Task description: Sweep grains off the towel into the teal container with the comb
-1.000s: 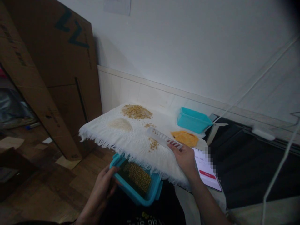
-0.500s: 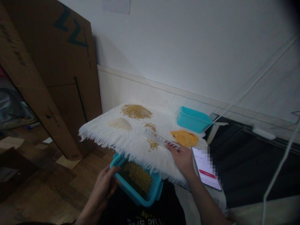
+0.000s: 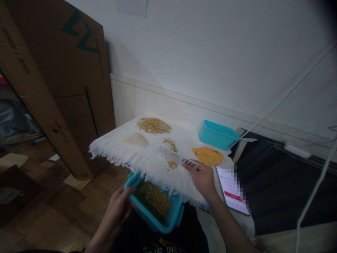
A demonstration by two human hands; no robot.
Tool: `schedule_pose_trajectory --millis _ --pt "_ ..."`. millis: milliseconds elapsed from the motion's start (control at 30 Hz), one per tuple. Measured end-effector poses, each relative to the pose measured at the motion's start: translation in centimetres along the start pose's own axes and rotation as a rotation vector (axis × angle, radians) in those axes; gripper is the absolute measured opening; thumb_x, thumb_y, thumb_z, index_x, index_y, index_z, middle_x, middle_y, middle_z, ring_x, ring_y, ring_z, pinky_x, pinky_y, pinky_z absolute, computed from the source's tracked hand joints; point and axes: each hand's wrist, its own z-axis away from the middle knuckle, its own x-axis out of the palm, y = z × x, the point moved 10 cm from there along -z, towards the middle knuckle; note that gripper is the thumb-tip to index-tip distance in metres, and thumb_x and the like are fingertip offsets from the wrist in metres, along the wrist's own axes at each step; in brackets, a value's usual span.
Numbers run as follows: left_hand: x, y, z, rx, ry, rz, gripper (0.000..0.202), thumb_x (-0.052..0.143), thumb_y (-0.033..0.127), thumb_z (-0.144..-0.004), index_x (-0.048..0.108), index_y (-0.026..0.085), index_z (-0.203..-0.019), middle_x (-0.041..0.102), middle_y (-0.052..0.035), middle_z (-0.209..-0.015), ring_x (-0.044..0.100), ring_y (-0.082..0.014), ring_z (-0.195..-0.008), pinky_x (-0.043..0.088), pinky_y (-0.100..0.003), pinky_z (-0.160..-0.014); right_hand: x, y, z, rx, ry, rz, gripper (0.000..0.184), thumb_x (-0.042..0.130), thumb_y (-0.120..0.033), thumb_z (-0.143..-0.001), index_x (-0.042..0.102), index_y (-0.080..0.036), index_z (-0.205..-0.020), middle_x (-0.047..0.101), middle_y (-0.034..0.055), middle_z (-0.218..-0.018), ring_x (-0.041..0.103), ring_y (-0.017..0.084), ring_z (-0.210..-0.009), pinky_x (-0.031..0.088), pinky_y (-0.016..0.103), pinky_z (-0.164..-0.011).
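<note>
My left hand (image 3: 119, 203) grips the near-left rim of a blue plastic container (image 3: 164, 226), holding it just below the table's fringed edge. Soybeans (image 3: 158, 200) cover part of its bottom. My right hand (image 3: 201, 175) is closed around the end of a long white slotted strip (image 3: 175, 154), whose kind I cannot make out. The strip reaches left over the white cloth (image 3: 118, 147), between small clusters of loose soybeans (image 3: 172, 164). Farther back lie a bigger pile of soybeans (image 3: 153, 125) and a pale heap of grains that look like rice (image 3: 135, 140).
A second blue container (image 3: 218, 135) stands at the back right of the table. In front of it lies a yellow cloth (image 3: 207, 155), and a phone (image 3: 231, 193) rests by the right edge. Large cardboard boxes (image 3: 71, 70) rise on the left; a white cable (image 3: 286, 95) hangs at right.
My right hand and the white strip have shifted slightly left and toward me, near the small soybean clusters. The container in my left hand has barely moved.
</note>
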Motion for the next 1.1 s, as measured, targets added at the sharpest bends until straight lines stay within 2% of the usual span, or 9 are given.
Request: schedule_pose_trajectory --millis 200,400,567,800,967,1100 --pt "0.1 0.3 0.2 0.006 0.007 -0.012 0.021 0.066 0.040 -0.076 0.055 0.023 -0.073 0.065 0.0004 -0.042 0.034 -0.0052 -0.025 0.017 -0.014 -0.028 -0.2 0.2 -0.6 -0.020 0.024 0.038 0.029 0.071 -0.044 -0.077 0.085 -0.020 -0.087 0.079 0.0025 -0.070 0.066 0.018 -0.055 0.051 0.027 -0.054" --pt "0.1 0.3 0.1 0.013 0.002 0.025 0.022 0.069 0.041 -0.074 0.057 0.022 -0.072 0.065 0.0001 -0.042 0.034 -0.0059 -0.025 0.018 -0.014 -0.027 0.2 0.5 -0.9 -0.001 -0.024 0.049 0.032 0.070 -0.046 -0.078 0.084 -0.019 -0.089 0.079 0.0029 -0.071 0.067 0.019 -0.059 0.050 0.027 -0.055" --pt "0.1 0.2 -0.2 0.014 0.000 0.035 0.023 0.070 0.041 -0.073 0.057 0.022 -0.071 0.062 0.0015 -0.040 0.033 -0.0056 -0.023 0.016 -0.015 -0.027 -0.6 -0.1 -0.5 0.029 -0.022 0.080 0.034 0.070 -0.051 -0.077 0.084 -0.021 -0.086 0.078 0.0023 -0.067 0.070 0.021 -0.059 0.052 0.028 -0.053" --pt "0.2 0.0 0.1 -0.006 -0.014 0.044 0.022 0.070 0.041 -0.075 0.057 0.023 -0.073 0.064 0.0017 -0.041 0.033 -0.0052 -0.025 0.018 -0.015 -0.027 -1.9 -0.8 0.9 0.031 0.004 0.068 0.029 0.072 -0.048 -0.076 0.084 -0.022 -0.083 0.081 0.0037 -0.074 0.075 0.024 -0.067 0.058 0.030 -0.060" --pt "0.7 0.0 0.1 -0.001 -0.032 0.025 0.023 0.069 0.042 -0.075 0.057 0.022 -0.073 0.064 0.0010 -0.042 0.033 -0.0050 -0.025 0.017 -0.014 -0.028 -2.0 -0.6 2.0 0.053 -0.005 0.072 0.024 0.072 -0.042 -0.075 0.085 -0.024 -0.083 0.081 0.0024 -0.075 0.074 0.022 -0.063 0.056 0.028 -0.057" --pt "1.1 -0.2 0.1 -0.017 -0.039 0.028 0.027 0.072 0.045 -0.072 0.057 0.022 -0.074 0.063 0.0023 -0.040 0.033 -0.0049 -0.023 0.016 -0.015 -0.027 -2.0 -1.0 2.4 0.061 -0.009 0.074 0.024 0.071 -0.043 -0.077 0.085 -0.025 -0.085 0.082 0.0026 -0.078 0.075 0.023 -0.064 0.057 0.029 -0.060"
